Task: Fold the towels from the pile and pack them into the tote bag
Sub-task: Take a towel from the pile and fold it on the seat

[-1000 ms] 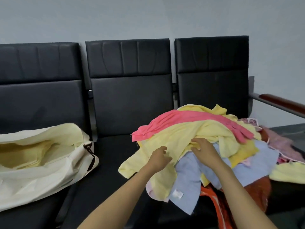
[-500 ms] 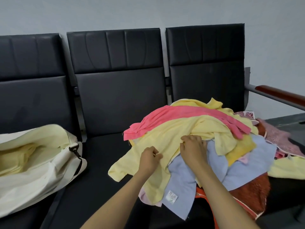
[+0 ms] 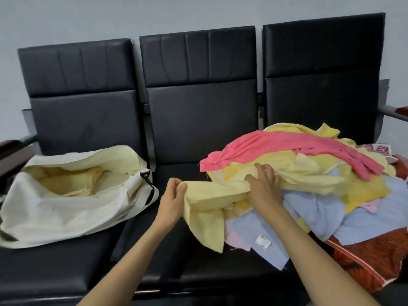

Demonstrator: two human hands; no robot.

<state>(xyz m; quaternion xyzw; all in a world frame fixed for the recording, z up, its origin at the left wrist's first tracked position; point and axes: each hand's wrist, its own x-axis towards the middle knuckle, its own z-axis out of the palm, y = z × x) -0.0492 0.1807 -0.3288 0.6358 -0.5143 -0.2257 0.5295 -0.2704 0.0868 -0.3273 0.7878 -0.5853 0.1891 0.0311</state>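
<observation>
A pile of towels (image 3: pixel 313 195) in yellow, pink, light blue and orange-red covers the right seat. My left hand (image 3: pixel 171 199) pinches a corner of a pale yellow towel (image 3: pixel 209 208) and holds it out to the left of the pile, over the middle seat. My right hand (image 3: pixel 263 186) grips the same towel where it leaves the pile, thumb underneath. A pink towel (image 3: pixel 287 149) lies across the top of the pile. The cream tote bag (image 3: pixel 66 206) lies open on the left seat, with folded yellow towels (image 3: pixel 70 180) inside.
Three joined black seats (image 3: pixel 198 133) stand against a grey wall. Wooden armrests show at the far left (image 3: pixel 11 146) and far right (image 3: pixel 400 111). A black strap clip (image 3: pixel 145 175) sits on the bag's right end.
My left hand has drawn the pale yellow towel's corner out leftwards from the pile. My right hand has closed on the towel. The view has swung left, showing the whole bag.
</observation>
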